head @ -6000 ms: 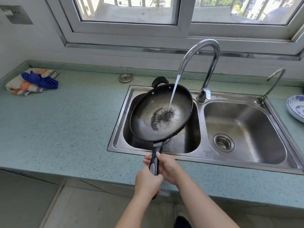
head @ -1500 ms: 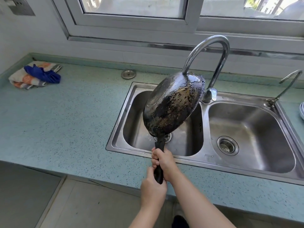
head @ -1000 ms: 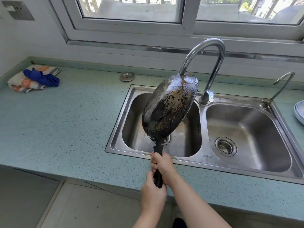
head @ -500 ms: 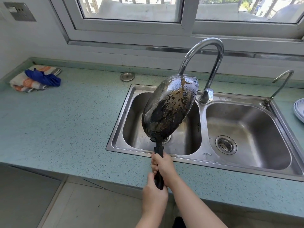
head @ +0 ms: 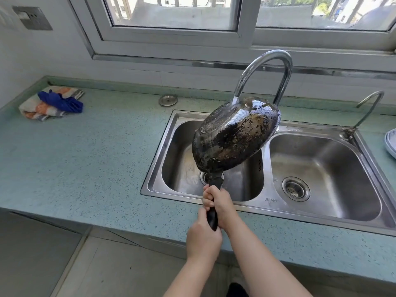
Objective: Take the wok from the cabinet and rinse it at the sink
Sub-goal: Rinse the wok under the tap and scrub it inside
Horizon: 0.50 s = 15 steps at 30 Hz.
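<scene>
Firmly, left hand [head: 203,239] and right hand [head: 217,200] grip the upturned wok [head: 235,136] over the wet sink [head: 266,179].

Left hand [head: 203,239] and right hand [head: 219,202] gripping wok [head: 233,136] handle, blackened underside up, over left sink [head: 156,166] basin, under faucet [head: 267,55].

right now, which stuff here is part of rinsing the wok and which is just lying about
In use: wok, main faucet, left sink basin, left hand, right hand.
Lying about: cloths, metal drain cover, small side tap, plates.
</scene>
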Tool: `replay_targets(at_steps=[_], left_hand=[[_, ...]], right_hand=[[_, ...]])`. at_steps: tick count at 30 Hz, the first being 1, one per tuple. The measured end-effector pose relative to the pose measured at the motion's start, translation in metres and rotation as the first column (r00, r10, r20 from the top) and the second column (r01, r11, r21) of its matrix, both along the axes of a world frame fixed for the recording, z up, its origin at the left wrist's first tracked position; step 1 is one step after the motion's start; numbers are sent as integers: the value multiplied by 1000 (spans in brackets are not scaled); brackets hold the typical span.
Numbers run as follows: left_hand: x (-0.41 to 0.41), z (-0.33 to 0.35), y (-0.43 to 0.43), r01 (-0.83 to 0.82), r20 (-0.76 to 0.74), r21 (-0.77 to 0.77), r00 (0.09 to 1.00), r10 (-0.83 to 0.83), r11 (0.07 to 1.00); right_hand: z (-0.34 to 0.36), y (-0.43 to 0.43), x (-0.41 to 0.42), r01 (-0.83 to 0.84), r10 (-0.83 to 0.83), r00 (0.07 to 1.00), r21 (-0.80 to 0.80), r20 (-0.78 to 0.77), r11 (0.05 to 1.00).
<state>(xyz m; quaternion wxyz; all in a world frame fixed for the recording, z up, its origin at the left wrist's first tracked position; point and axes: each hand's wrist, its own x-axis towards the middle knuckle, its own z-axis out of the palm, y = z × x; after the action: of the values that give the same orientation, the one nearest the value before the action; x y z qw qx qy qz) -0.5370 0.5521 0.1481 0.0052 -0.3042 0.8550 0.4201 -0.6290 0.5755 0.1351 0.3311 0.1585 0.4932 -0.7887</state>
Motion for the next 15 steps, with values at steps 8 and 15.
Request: replay_targets(at_steps=[8, 15], left_hand=[[-8, 7, -6, 21, -13, -27, 1000, -21, 999], [-12, 10, -9, 32, -21, -50, 999, -33, 998]], right_hand=[[4, -4, -8, 16, -17, 1000, -56, -2, 998], [7, -5, -12, 29, -29, 1000, -74, 4, 997]])
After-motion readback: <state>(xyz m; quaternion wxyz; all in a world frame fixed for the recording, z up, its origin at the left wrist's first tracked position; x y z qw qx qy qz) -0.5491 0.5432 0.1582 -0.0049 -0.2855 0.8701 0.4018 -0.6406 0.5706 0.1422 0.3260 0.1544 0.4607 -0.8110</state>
